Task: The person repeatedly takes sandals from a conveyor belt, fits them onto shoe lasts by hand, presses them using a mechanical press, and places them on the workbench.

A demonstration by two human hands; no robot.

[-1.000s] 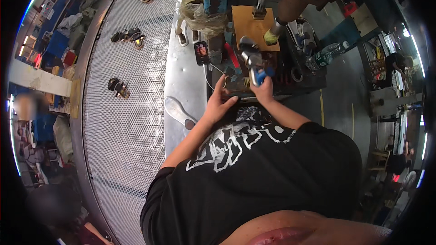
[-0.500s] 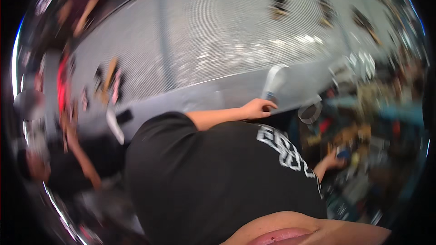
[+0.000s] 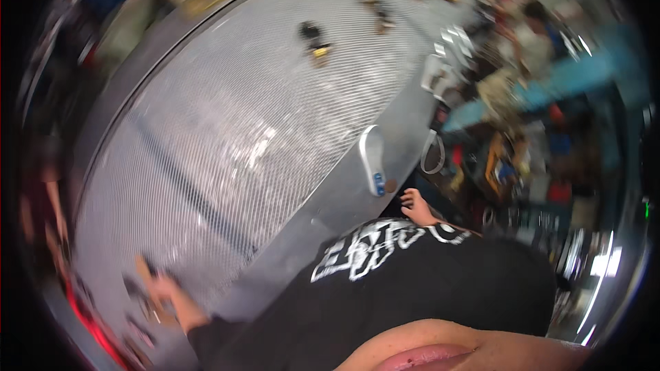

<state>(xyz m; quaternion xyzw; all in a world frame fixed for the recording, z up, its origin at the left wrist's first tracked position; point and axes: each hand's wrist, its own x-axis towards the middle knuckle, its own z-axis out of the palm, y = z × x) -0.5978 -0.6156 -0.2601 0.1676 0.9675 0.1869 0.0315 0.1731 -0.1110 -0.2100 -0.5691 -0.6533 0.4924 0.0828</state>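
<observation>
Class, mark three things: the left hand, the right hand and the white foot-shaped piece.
Left hand (image 3: pixel 163 290): head view, middle of the hand.
Right hand (image 3: pixel 416 207): head view, middle of the hand.
White foot-shaped piece (image 3: pixel 372 155): head view, its white upper face.

Blk tee (image 3: pixel 447 288) w/ big wht print (image 3: pixel 371 251) across chest, chunky outlined letters. Neckline (image 3: pixel 427 316) rounded, same blk. L sleeve (image 3: pixel 220 343) blk too, forearm bare past it. L hand (image 3: pixel 163 288) & R hand (image 3: pixel 416 207) bare.
</observation>
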